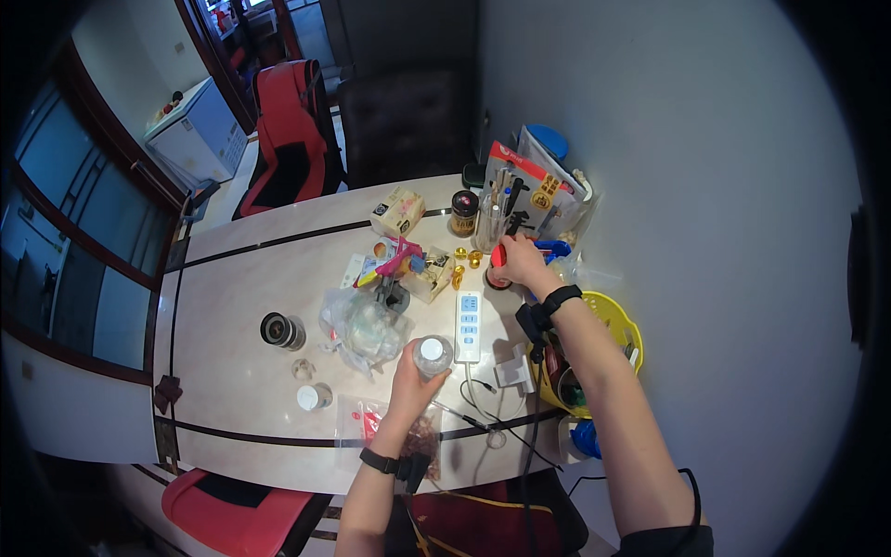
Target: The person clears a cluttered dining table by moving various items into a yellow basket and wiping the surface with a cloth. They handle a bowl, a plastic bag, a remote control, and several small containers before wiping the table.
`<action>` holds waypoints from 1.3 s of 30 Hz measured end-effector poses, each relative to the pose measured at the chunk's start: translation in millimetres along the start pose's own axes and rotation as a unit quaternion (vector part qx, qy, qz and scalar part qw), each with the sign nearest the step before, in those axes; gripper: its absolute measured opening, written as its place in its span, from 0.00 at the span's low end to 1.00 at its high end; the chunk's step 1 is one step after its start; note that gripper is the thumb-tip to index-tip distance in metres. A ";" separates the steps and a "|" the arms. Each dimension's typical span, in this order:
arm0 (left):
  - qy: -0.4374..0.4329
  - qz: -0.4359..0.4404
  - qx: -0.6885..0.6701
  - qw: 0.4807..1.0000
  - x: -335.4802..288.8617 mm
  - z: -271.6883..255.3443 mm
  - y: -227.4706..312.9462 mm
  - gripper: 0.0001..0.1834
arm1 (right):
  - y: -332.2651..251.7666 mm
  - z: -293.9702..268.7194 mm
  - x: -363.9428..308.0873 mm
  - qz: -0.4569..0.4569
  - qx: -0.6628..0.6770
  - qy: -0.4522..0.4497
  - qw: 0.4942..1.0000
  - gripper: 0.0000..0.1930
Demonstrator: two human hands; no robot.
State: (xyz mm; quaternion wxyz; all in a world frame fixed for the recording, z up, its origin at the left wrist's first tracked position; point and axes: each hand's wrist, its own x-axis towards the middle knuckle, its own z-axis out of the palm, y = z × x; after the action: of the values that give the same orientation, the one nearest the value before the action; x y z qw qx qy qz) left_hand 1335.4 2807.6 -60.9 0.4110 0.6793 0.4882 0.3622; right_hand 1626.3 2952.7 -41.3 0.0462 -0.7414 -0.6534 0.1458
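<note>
My left hand (408,382) is wrapped around a clear bottle with a white cap (432,349), upright at the near middle of the table. Farther right, my right hand (522,261) reaches over the yellow basket's far side, its fingers closed on a small jar with a red top (498,254); the hand covers part of it. Left of that jar lie several small gold-wrapped pieces (461,260). Just behind it stand a glass holder with pens (491,223) and a brown jar with a dark lid (464,215). A white power strip (469,325) lies between my hands.
A yellow basket (631,327) of mixed things stands by the wall. Cables (535,418) run along the right side. Left of my left hand are a crumpled plastic bag (362,325), a black cylinder (281,330), a small white-capped bottle (314,397) and a clear food packet (351,436).
</note>
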 end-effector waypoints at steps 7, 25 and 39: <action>-0.002 -0.010 -0.003 1.000 -2.3 2.8 -4.2 0.36 | 15.0 3.5 3.6 -0.010 0.036 0.061 0.997 0.31; -0.101 0.137 0.032 0.985 126.2 74.9 83.4 0.41 | 45.6 -107.1 -57.1 0.008 0.136 0.107 0.985 0.20; -0.023 0.034 0.177 0.983 98.0 118.0 -3.2 0.40 | 29.8 -78.3 -136.9 -0.092 0.090 -0.004 0.992 0.16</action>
State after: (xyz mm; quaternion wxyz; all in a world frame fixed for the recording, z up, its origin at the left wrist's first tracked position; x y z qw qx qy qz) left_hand 1465.2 2878.3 -102.0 0.2829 0.7655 0.5120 0.2681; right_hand 1662.2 2823.5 46.9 0.1236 -0.6702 -0.7034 0.2022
